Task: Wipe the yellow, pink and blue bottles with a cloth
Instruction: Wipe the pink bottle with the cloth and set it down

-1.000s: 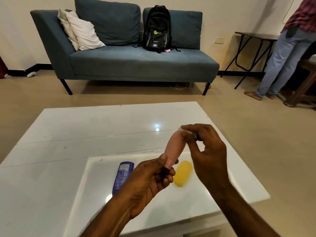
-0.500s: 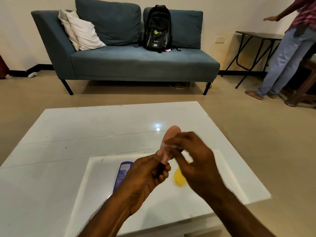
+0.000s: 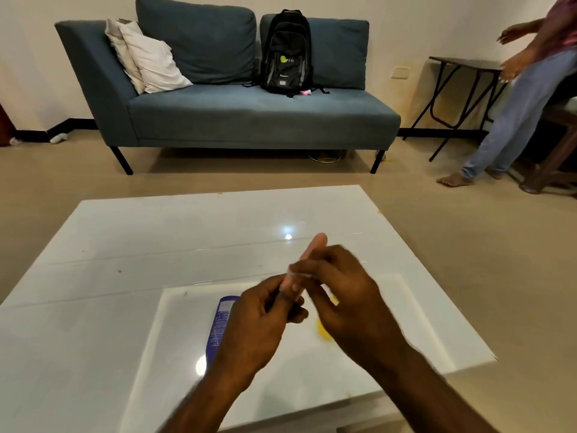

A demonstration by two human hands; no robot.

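Holding the pink bottle (image 3: 316, 250) by its lower end, the left hand (image 3: 265, 317) has its fingers curled tight around it, tilting it up and away above the white worktop (image 3: 125, 245). The right hand (image 3: 340, 295) pinches a small pale cloth (image 3: 299, 274) against the bottle's middle. Behind the left hand, the blue bottle (image 3: 220, 323) lies flat on the worktop; the yellow bottle (image 3: 324, 332) lies mostly hidden under the right hand.
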